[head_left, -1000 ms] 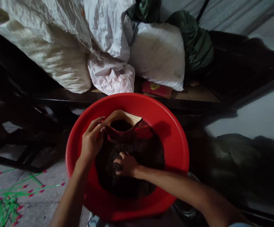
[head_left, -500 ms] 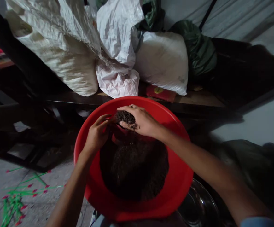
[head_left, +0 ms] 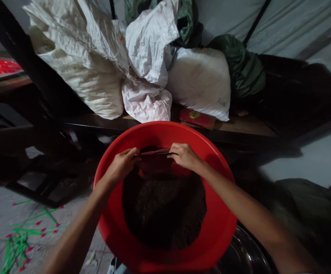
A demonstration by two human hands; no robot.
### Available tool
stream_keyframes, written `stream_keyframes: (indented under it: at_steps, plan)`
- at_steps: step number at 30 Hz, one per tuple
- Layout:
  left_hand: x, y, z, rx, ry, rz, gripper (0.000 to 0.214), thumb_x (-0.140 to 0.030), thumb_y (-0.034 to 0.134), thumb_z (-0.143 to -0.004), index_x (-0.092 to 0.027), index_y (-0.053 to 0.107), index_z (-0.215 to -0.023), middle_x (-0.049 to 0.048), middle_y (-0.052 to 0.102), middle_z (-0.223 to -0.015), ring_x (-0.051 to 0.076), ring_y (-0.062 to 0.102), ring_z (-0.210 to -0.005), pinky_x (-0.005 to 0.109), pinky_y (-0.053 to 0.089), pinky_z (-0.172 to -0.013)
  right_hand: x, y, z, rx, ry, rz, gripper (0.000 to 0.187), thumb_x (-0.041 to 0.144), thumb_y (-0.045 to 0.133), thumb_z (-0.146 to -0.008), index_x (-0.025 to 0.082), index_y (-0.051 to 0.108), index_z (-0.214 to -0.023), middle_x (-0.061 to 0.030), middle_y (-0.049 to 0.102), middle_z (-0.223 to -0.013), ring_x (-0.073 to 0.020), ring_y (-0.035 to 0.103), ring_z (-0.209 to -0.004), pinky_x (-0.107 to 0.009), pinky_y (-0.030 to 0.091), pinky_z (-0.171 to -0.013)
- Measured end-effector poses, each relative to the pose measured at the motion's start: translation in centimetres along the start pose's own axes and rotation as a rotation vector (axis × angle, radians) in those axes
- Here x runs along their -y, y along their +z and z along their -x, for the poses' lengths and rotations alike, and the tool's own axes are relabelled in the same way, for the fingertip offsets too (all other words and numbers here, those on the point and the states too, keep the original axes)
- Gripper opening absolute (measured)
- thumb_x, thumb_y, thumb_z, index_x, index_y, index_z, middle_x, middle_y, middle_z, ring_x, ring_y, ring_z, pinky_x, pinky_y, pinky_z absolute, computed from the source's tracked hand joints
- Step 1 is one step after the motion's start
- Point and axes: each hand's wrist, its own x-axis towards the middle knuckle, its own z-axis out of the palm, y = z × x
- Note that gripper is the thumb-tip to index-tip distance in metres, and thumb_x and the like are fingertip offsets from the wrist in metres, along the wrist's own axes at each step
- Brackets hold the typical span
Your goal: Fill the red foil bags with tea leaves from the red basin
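Note:
A large red plastic basin [head_left: 221, 213] holds a heap of dark, loose, crumbly material [head_left: 165, 213]. Over its far part, a small dark red pouch [head_left: 155, 164] is stretched between my two hands by its top edge. My left hand [head_left: 123, 161] pinches the left end of that edge, fingers closed. At the right end, my right hand [head_left: 184, 155] grips it between thumb and bent fingers. The pouch's lower part hangs in shadow, and how much is inside cannot be made out.
Behind the basin, a dark wooden bench [head_left: 248, 125] carries white woven sacks [head_left: 82, 80], a full white bag [head_left: 201, 80] and a green bag [head_left: 239, 68]. Green sticks with red tips [head_left: 16, 243] lie on the floor at left. A metal bowl [head_left: 245, 251] stands at lower right.
My right hand has let go of its handful of dark material and taken the pouch's right edge. The edge is now pulled straight between both hands. The view has shifted slightly.

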Motion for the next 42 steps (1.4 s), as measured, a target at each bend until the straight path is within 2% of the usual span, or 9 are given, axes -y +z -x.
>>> stream_keyframes:
  at_steps: [5, 9, 14, 18, 21, 26, 31, 37, 42]
  plan:
    - [-0.2, -1.0, 0.1, 0.165, 0.213, -0.268, 0.019, -0.012, 0.054, -0.099, -0.017, 0.068, -0.111, 0.0087, 0.072, -0.098, 0.021, 0.07, -0.088, 0.03, 0.055, -0.075, 1.0, 0.1, 1.1, -0.051, 0.03, 0.105, 0.016, 0.02, 0.065, -0.099, 0.021, 0.073, -0.113, -0.0051, 0.076, -0.098, -0.0184, 0.068, -0.086, -0.027, 0.046, -0.075]
    - [-0.3, -1.8, 0.4, 0.191, 0.261, -0.325, 0.02, -0.008, 0.052, -0.097, -0.018, 0.068, -0.091, 0.006, 0.065, -0.084, 0.021, 0.064, -0.082, 0.032, 0.052, -0.071, 0.1, -0.1, 1.2, -0.115, -0.158, 0.244, 0.021, 0.007, 0.058, -0.092, 0.018, 0.069, -0.078, -0.0038, 0.07, -0.075, -0.0181, 0.063, -0.076, -0.029, 0.041, -0.068]
    - [-0.9, -1.2, 2.3, 0.086, 0.327, -0.387, 0.017, -0.007, 0.054, -0.097, -0.018, 0.067, -0.095, 0.005, 0.064, -0.086, 0.019, 0.061, -0.078, 0.03, 0.05, -0.065, -0.3, -0.7, 2.1, -0.155, -0.212, 0.325, 0.022, 0.002, 0.057, -0.087, 0.018, 0.065, -0.075, -0.0025, 0.069, -0.074, -0.0174, 0.058, -0.072, -0.032, 0.04, -0.071]
    - [-2.4, 0.2, 2.7, 0.022, 0.356, -0.354, 0.021, -0.002, 0.052, -0.094, -0.015, 0.067, -0.098, 0.0065, 0.064, -0.085, 0.022, 0.06, -0.079, 0.032, 0.052, -0.064, 3.7, -0.1, 1.3, -0.127, -0.231, 0.395, 0.012, 0.015, 0.068, -0.09, 0.017, 0.071, -0.102, -0.008, 0.075, -0.101, -0.0245, 0.062, -0.097, -0.037, 0.041, -0.086]
    - [-3.1, 0.8, 2.3, -0.011, 0.336, -0.251, 0.019, -0.006, 0.055, -0.098, -0.016, 0.067, -0.107, 0.0055, 0.066, -0.089, 0.021, 0.061, -0.08, 0.031, 0.053, -0.067, 5.7, 1.1, 0.0, -0.024, -0.33, 0.374, 0.012, 0.009, 0.063, -0.092, 0.017, 0.071, -0.096, -0.006, 0.073, -0.09, -0.0219, 0.062, -0.09, -0.036, 0.04, -0.081]
    - [-2.4, 1.0, 2.2, -0.141, 0.301, -0.056, 0.015, -0.005, 0.061, -0.098, -0.018, 0.066, -0.102, 0.0014, 0.071, -0.091, 0.013, 0.066, -0.08, 0.024, 0.053, -0.074, 5.1, 2.1, -0.6, -0.101, -0.255, 0.275, 0.009, 0.011, 0.067, -0.092, 0.019, 0.071, -0.091, -0.0018, 0.072, -0.085, -0.0185, 0.062, -0.081, -0.034, 0.04, -0.075]
    - [-3.1, 1.7, 2.2, -0.26, 0.35, -0.169, 0.021, 0.001, 0.056, -0.092, -0.018, 0.065, -0.092, 0.0014, 0.069, -0.081, 0.014, 0.061, -0.069, 0.025, 0.05, -0.063, 4.8, 2.3, -0.7, -0.13, -0.425, 0.257, 0.012, 0.009, 0.062, -0.094, 0.018, 0.07, -0.093, -0.0029, 0.071, -0.087, -0.0189, 0.061, -0.084, -0.033, 0.04, -0.076]
    - [-3.9, 0.4, 1.7, 0.013, 0.378, -0.277, 0.028, 0.003, 0.046, -0.085, -0.019, 0.064, -0.087, 0.0034, 0.066, -0.082, 0.018, 0.063, -0.074, 0.027, 0.05, -0.063, 6.0, 1.7, -1.2, -0.01, -0.435, 0.343, 0.008, 0.014, 0.06, -0.095, 0.017, 0.065, -0.09, -0.0058, 0.069, -0.085, -0.0212, 0.062, -0.083, -0.036, 0.039, -0.071]
    - [-2.7, -0.7, 1.7, 0.011, 0.431, -0.219, 0.03, 0.003, 0.043, -0.084, -0.019, 0.064, -0.087, 0.002, 0.063, -0.077, 0.015, 0.06, -0.066, 0.024, 0.048, -0.059, 7.3, 2.9, -1.8, 0.044, -0.477, 0.355, 0.005, 0.018, 0.063, -0.094, 0.016, 0.066, -0.097, -0.0061, 0.071, -0.09, -0.0224, 0.065, -0.089, -0.036, 0.043, -0.074]
